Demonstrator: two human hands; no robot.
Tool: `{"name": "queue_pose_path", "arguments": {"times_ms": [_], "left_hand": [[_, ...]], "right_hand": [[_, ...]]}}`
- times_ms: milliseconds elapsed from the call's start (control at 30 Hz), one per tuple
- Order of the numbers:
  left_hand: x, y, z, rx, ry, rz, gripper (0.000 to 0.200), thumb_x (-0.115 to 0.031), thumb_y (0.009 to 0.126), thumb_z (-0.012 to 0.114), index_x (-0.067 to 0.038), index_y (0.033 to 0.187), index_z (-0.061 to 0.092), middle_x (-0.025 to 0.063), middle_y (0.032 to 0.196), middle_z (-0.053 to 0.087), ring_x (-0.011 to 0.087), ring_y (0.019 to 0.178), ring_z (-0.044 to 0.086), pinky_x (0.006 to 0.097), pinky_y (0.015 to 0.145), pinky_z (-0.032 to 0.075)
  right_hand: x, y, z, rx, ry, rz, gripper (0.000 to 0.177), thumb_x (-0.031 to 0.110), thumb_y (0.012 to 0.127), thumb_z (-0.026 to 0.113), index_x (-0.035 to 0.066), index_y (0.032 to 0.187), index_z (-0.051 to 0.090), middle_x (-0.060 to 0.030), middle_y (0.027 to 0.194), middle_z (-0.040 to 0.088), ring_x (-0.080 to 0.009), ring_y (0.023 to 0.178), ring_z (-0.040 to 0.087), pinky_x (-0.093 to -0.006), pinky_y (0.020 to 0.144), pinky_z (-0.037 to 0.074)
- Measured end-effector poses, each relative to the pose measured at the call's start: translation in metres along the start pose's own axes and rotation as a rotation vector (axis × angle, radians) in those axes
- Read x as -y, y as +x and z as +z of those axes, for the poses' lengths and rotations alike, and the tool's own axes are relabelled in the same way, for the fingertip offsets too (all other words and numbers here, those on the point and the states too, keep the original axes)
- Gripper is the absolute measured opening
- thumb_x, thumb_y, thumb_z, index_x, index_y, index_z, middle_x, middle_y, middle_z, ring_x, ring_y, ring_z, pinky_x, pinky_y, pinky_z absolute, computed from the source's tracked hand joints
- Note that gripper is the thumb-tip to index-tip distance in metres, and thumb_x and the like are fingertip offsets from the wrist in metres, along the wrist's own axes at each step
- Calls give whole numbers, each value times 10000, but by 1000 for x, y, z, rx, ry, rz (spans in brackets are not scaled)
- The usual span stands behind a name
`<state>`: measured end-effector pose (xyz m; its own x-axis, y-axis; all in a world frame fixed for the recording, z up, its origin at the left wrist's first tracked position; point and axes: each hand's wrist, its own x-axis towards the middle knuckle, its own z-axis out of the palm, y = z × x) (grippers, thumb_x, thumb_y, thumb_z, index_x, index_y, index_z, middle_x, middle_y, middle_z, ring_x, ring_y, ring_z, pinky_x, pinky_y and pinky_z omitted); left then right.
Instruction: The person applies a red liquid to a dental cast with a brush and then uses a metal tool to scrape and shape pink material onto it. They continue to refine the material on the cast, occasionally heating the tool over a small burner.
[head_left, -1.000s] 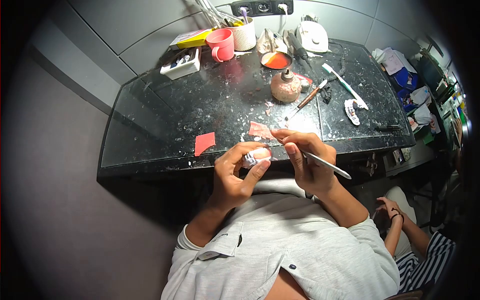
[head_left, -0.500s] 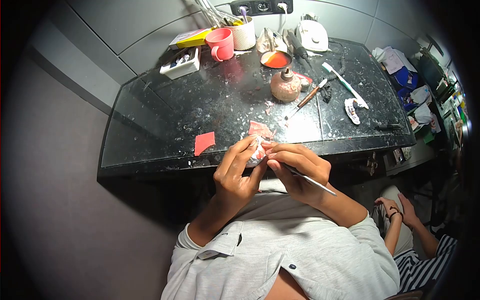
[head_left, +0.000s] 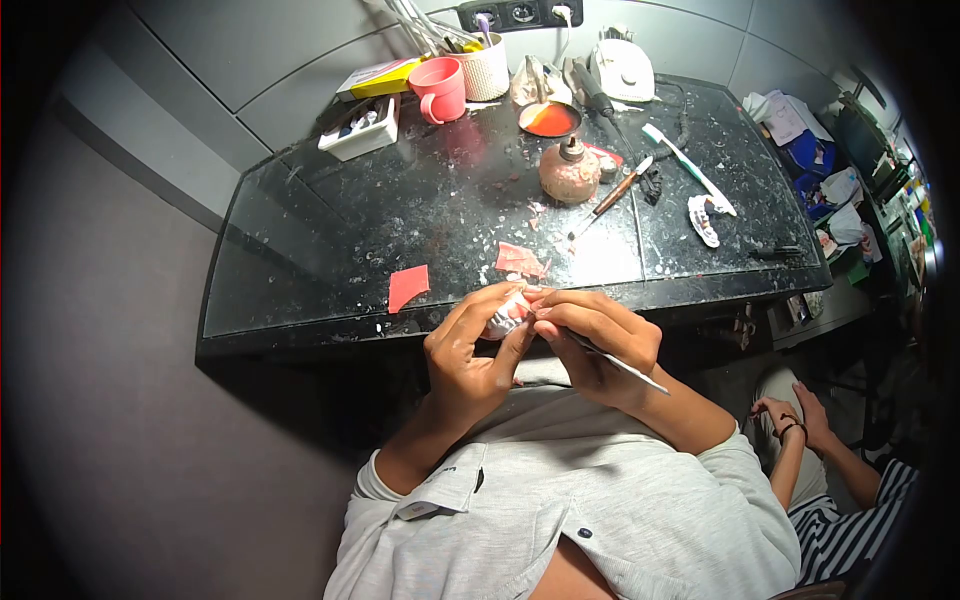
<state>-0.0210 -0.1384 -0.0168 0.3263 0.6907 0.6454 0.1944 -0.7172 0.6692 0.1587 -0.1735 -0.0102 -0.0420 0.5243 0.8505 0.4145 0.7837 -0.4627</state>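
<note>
Just off the bench's front edge, my left hand [head_left: 468, 352] grips a white dental cast [head_left: 507, 320] with pink wax on it. Its fingers curl around the far side and the thumb presses on the near side. My right hand [head_left: 608, 338] pinches a slim metal carving tool [head_left: 636, 373] like a pen. The tool's handle end points down to the right, while its working tip is hidden by the fingers at the cast. Beyond the hands lie a torn piece of pink wax [head_left: 518, 259] and a cut pink wax sheet [head_left: 408, 288].
On the black bench [head_left: 330, 240] stand a spirit lamp [head_left: 569, 175], a dish of red wax [head_left: 549, 120], a pink mug [head_left: 438, 90] and a white tray [head_left: 360, 128]. A wooden-handled tool [head_left: 615, 194], toothbrush [head_left: 690, 168] and another dental cast [head_left: 703, 222] lie right. Another person's hands [head_left: 795, 420] rest at lower right.
My left hand has shifted its hold and the cast has turned, so more of its white side shows. The right hand and the tool have barely moved.
</note>
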Motion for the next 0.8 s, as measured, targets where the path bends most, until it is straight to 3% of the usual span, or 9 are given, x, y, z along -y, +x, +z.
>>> {"name": "queue_pose_path", "arguments": {"times_ms": [133,200,400,800], "left_hand": [[-4,-2,-2,28,-112,-98,313,-62,941,742,96,1201,665,141,1097,727,141,974,688,258,837,555],[-8,-2,-3,44,-318,-282,323,-33,908,760,76,1199,672,174,1111,734,165,997,710,275,848,569],[-7,-3,-6,89,-578,-400,301,-39,949,732,104,1203,658,139,1102,725,124,996,680,241,854,551],[14,-6,-9,170,-909,-437,321,-114,964,732,111,1179,657,147,1053,734,148,948,692,278,854,562]], "right_hand": [[1,4,-2,10,6,-7,160,-38,851,781,-50,995,712,-196,999,747,-270,855,758,-313,719,611],[1,5,-3,24,23,2,162,-37,852,779,-53,998,710,-192,989,747,-278,872,758,-321,747,612],[3,6,-6,36,67,49,137,-37,864,768,-48,989,712,-185,981,744,-274,889,757,-319,771,613],[2,6,-8,62,168,134,115,-24,873,760,-39,978,717,-163,966,750,-261,868,751,-322,761,602]]}}
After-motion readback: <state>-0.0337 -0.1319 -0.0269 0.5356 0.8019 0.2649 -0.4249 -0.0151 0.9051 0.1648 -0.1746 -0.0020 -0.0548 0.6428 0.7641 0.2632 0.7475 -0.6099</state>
